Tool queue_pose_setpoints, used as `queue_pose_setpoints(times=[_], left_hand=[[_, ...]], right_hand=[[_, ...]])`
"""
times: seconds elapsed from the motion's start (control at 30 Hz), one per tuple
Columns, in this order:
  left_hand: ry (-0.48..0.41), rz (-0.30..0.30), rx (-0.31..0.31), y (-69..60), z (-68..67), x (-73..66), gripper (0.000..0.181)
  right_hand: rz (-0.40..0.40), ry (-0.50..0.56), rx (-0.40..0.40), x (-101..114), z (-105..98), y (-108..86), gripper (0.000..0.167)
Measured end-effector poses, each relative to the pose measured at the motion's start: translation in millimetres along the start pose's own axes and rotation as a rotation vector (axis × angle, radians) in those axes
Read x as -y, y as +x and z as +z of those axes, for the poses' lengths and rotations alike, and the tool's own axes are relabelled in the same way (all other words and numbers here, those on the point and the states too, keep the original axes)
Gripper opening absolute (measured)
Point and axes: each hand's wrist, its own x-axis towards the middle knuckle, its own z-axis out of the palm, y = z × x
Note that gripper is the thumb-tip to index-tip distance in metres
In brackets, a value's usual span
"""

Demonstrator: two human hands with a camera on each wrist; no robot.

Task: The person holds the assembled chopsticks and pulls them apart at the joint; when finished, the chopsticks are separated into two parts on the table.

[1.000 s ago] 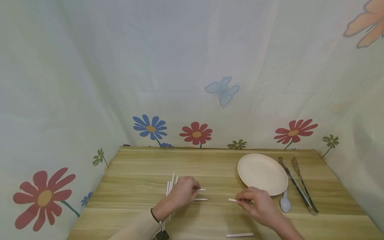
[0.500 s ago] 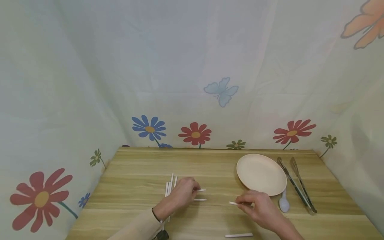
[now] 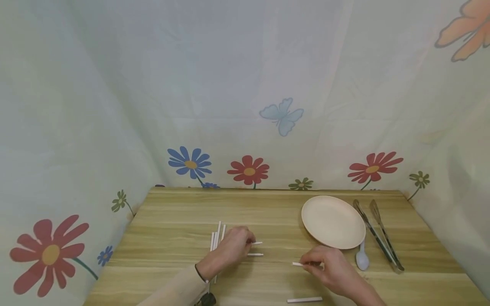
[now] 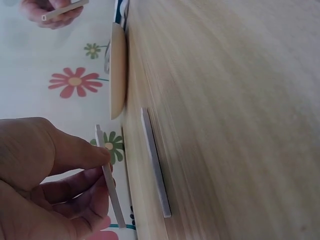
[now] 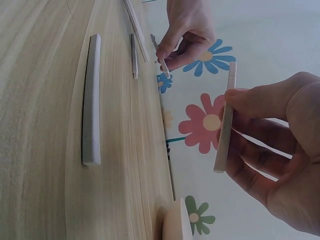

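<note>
Stick of white colour (image 3: 304, 300) lies on the wooden table (image 3: 275, 212), at the near side of the right hand (image 3: 331, 267), which pinches a second stick (image 5: 227, 117) between thumb and fingers above the table. Farther and to the left, the left hand (image 3: 231, 245) pinches a third stick (image 4: 111, 187) in the same manner, a loose stick (image 4: 156, 165) lies below this grip, and other sticks (image 3: 219, 229) lie to its left, partly hidden. Right of the right hand lies the spoon (image 3: 362, 260), and beyond are the plate (image 3: 333, 221), the tongs (image 3: 377, 239) and the flowered cloth (image 3: 229, 85).
</note>
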Motion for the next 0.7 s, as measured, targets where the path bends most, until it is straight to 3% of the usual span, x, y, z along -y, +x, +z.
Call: queue_pose_setpoints(times=[0.5, 0.7], left_hand=[[-0.011, -0.014, 0.072, 2.3, 2.7, 1.1, 0.012], [-0.001, -0.001, 0.084, -0.8, 6.2, 3.1, 0.012]], right_hand=[[-0.02, 0.032, 0.058, -2.1, 2.5, -6.9, 0.007], [-0.022, 0.046, 0.063, -2.0, 6.4, -10.1, 0.021]])
